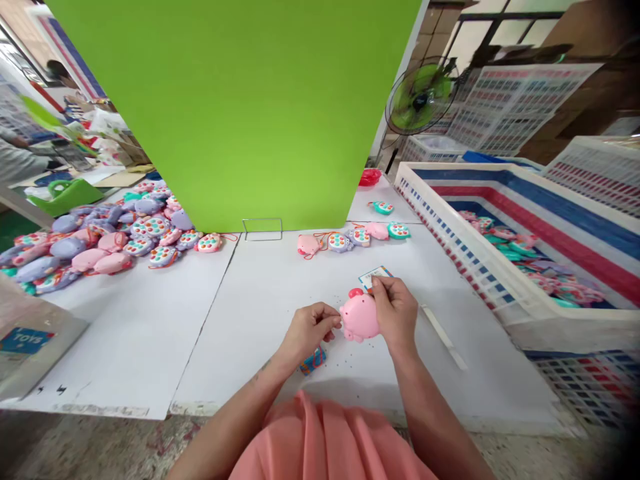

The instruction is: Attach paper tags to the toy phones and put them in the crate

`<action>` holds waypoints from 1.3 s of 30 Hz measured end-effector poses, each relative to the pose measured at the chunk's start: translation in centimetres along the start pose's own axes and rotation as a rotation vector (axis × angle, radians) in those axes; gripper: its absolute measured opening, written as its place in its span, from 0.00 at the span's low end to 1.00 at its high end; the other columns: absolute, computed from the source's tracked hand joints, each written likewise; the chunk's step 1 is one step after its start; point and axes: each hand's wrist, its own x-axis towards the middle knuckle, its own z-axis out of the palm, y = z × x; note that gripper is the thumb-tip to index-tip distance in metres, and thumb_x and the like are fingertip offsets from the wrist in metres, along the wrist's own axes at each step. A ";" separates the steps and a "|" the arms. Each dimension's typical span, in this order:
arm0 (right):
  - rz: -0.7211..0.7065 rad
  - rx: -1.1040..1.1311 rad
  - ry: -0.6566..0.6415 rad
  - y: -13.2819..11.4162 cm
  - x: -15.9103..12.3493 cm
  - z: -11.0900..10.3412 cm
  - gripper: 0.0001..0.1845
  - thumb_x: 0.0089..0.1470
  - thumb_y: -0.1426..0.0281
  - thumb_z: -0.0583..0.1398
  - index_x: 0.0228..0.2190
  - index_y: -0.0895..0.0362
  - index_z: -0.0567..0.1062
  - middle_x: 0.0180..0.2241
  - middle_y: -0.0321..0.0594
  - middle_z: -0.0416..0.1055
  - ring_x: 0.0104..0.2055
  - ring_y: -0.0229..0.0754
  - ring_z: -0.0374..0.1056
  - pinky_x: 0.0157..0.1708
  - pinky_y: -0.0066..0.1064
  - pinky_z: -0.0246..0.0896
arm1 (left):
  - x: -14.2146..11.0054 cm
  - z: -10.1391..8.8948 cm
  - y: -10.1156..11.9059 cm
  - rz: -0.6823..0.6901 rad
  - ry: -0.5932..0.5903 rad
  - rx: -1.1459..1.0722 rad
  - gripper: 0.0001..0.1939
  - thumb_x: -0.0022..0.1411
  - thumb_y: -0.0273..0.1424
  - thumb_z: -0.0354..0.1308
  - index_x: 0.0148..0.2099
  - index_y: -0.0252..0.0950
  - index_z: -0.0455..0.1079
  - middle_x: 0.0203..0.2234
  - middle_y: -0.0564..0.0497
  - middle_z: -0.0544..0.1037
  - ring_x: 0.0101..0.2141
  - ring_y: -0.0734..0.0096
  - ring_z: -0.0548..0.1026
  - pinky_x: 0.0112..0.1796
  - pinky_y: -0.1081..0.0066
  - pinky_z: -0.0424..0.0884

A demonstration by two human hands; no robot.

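Note:
My right hand (397,310) grips a pink animal-shaped toy (361,317), its plain back with small dark holes turned up and a red part at its far edge. A small printed card (374,276) sticks out from under the thumb of that hand. My left hand (313,328) is closed in a pinch at the toy's left edge; what is between its fingertips is too small to make out. Just below the left hand lies a blue card (313,361) with an orange-red cord over it.
Several toys (340,241) stand in a row by a green board (280,133). A pile of toys (145,230) covers the left side. A white strip (444,337) lies on the table at right, beside a crate (525,293) holding toys. A fan (423,100) stands behind.

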 end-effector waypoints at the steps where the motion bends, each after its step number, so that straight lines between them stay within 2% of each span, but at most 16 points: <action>1: -0.002 -0.001 0.002 0.0 0.0 0.0 0.14 0.52 0.60 0.58 0.31 0.58 0.74 0.26 0.39 0.73 0.27 0.40 0.69 0.29 0.30 0.63 | -0.1 0.0 0.1 0.003 0.000 0.006 0.10 0.56 0.36 0.55 0.34 0.33 0.70 0.24 0.52 0.75 0.20 0.78 0.70 0.24 0.76 0.67; 7: -0.003 0.005 -0.012 -0.1 -0.1 0.1 0.13 0.52 0.61 0.58 0.31 0.58 0.74 0.26 0.38 0.73 0.26 0.40 0.69 0.28 0.29 0.62 | -0.8 -0.2 0.6 0.212 0.044 0.307 0.08 0.56 0.30 0.52 0.32 0.35 0.72 0.25 0.53 0.75 0.26 0.76 0.70 0.30 0.76 0.64; 10: 0.007 0.011 -0.022 0.0 -0.2 0.2 0.12 0.52 0.61 0.58 0.31 0.58 0.74 0.26 0.38 0.73 0.27 0.40 0.69 0.28 0.29 0.62 | -0.8 -0.1 0.8 0.236 0.074 0.284 0.07 0.53 0.27 0.53 0.31 0.35 0.72 0.26 0.53 0.75 0.28 0.74 0.69 0.32 0.75 0.64; 12: 0.011 0.025 -0.037 0.2 -0.3 0.2 0.12 0.53 0.61 0.58 0.31 0.58 0.74 0.26 0.37 0.73 0.27 0.40 0.69 0.29 0.29 0.62 | -0.7 0.0 0.9 0.149 0.036 0.074 0.04 0.50 0.28 0.55 0.29 0.34 0.70 0.24 0.52 0.73 0.27 0.74 0.69 0.32 0.74 0.65; 15: 0.022 0.068 -0.050 0.6 -0.4 0.2 0.12 0.53 0.61 0.58 0.32 0.58 0.74 0.28 0.38 0.73 0.28 0.40 0.69 0.32 0.30 0.63 | -0.4 0.3 1.0 -0.038 -0.082 -0.389 0.07 0.50 0.31 0.58 0.28 0.32 0.68 0.22 0.52 0.72 0.25 0.75 0.70 0.32 0.72 0.66; 18: 0.038 0.102 -0.051 0.9 -0.3 -0.1 0.13 0.53 0.60 0.58 0.32 0.58 0.74 0.28 0.38 0.73 0.29 0.40 0.69 0.32 0.31 0.63 | -0.4 0.6 1.0 -0.106 -0.150 -0.656 0.09 0.49 0.32 0.62 0.28 0.31 0.67 0.23 0.51 0.72 0.25 0.75 0.70 0.32 0.72 0.66; 21: 0.078 0.126 -0.093 1.0 0.0 -0.4 0.14 0.52 0.59 0.59 0.32 0.58 0.75 0.27 0.38 0.73 0.29 0.40 0.69 0.31 0.31 0.63 | -0.7 0.8 1.1 -0.163 -0.257 -0.721 0.11 0.49 0.33 0.64 0.29 0.31 0.67 0.24 0.51 0.71 0.24 0.76 0.70 0.30 0.73 0.67; 23: 0.088 0.124 -0.106 1.0 0.1 -0.6 0.15 0.52 0.59 0.59 0.32 0.58 0.75 0.26 0.38 0.74 0.28 0.40 0.69 0.31 0.31 0.63 | -0.8 0.7 1.2 -0.214 -0.326 -0.722 0.11 0.50 0.33 0.64 0.30 0.32 0.66 0.21 0.54 0.68 0.19 0.80 0.66 0.24 0.76 0.64; 25: 0.067 0.097 -0.090 0.8 0.2 -0.8 0.14 0.52 0.59 0.59 0.31 0.58 0.75 0.27 0.38 0.74 0.28 0.40 0.70 0.31 0.31 0.64 | -0.8 0.5 1.3 -0.263 -0.363 -0.717 0.10 0.51 0.32 0.63 0.31 0.33 0.66 0.14 0.60 0.59 0.13 0.86 0.55 0.17 0.80 0.54; 27: 0.030 0.061 -0.064 0.5 0.4 -1.0 0.13 0.52 0.60 0.59 0.31 0.58 0.75 0.28 0.38 0.74 0.28 0.40 0.70 0.31 0.31 0.64 | -0.8 0.2 1.3 -0.301 -0.387 -0.693 0.10 0.52 0.32 0.63 0.32 0.34 0.66 0.12 0.64 0.49 0.13 0.87 0.44 0.15 0.82 0.44; 29: -0.009 0.032 -0.043 -0.1 0.5 -1.3 0.13 0.53 0.61 0.58 0.31 0.58 0.75 0.27 0.38 0.74 0.27 0.39 0.69 0.30 0.30 0.64 | -0.8 0.0 1.4 -0.320 -0.428 -0.623 0.11 0.54 0.34 0.62 0.35 0.33 0.67 0.12 0.65 0.47 0.13 0.87 0.41 0.15 0.81 0.39; 32: -0.087 -0.012 -0.028 -1.2 0.8 -2.0 0.12 0.53 0.62 0.58 0.32 0.57 0.76 0.26 0.37 0.74 0.26 0.38 0.68 0.29 0.29 0.64 | -0.9 -0.1 1.5 -0.275 -0.526 -0.511 0.14 0.56 0.39 0.60 0.36 0.31 0.68 0.10 0.64 0.52 0.12 0.86 0.45 0.15 0.80 0.42; 35: -0.109 0.016 -0.007 -1.7 1.0 -2.1 0.12 0.52 0.62 0.59 0.33 0.57 0.76 0.27 0.38 0.74 0.27 0.38 0.68 0.30 0.29 0.64 | -1.2 0.4 1.7 -0.169 -0.546 -0.552 0.15 0.57 0.40 0.59 0.34 0.31 0.68 0.12 0.62 0.55 0.13 0.85 0.46 0.15 0.78 0.43; 37: -0.027 0.125 -0.008 -1.6 1.0 -1.5 0.13 0.50 0.61 0.60 0.32 0.57 0.76 0.26 0.38 0.74 0.27 0.38 0.68 0.30 0.29 0.64 | -1.4 1.0 1.9 -0.082 -0.507 -0.605 0.14 0.57 0.39 0.59 0.33 0.31 0.68 0.14 0.61 0.57 0.14 0.86 0.46 0.16 0.78 0.42; 39: 0.126 0.282 -0.046 -0.9 0.7 -0.5 0.15 0.48 0.58 0.62 0.30 0.58 0.76 0.25 0.37 0.73 0.25 0.38 0.67 0.27 0.29 0.63 | -1.5 1.5 2.0 0.012 -0.466 -0.612 0.14 0.57 0.39 0.59 0.33 0.31 0.67 0.15 0.60 0.58 0.15 0.85 0.47 0.17 0.78 0.44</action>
